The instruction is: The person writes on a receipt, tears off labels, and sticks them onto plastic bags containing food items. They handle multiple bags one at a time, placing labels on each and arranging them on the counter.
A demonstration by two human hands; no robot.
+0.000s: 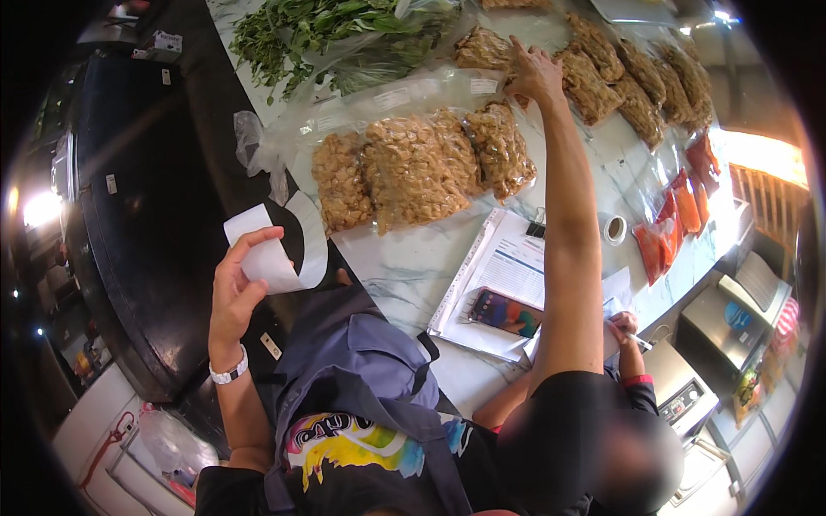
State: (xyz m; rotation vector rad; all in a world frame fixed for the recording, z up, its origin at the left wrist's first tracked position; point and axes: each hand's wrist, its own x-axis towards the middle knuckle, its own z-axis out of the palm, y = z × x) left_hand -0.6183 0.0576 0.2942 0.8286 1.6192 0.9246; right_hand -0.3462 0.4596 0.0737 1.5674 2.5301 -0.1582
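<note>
My left hand (237, 297) is closed on a curling strip of white labels (280, 268), held off the table's left edge. My right arm stretches across the table. My right hand (537, 76) is at the far side with fingers apart, beside a small clear bag of brown food pieces (482, 49); whether the fingertips touch it I cannot tell. Nearer lie large clear bags of light brown chunks (417, 168) with white labels along their tops. More bags of brown pieces (589, 86) lie in rows to the right of my right hand.
Leafy greens (301, 39) lie at the far left. Bags of red-orange sauce (661, 236) and a tape roll (613, 229) are at right. A phone (503, 313) rests on clipped papers (465, 301). A person beside me holds a pen (638, 340). A dark cabinet (129, 224) stands left.
</note>
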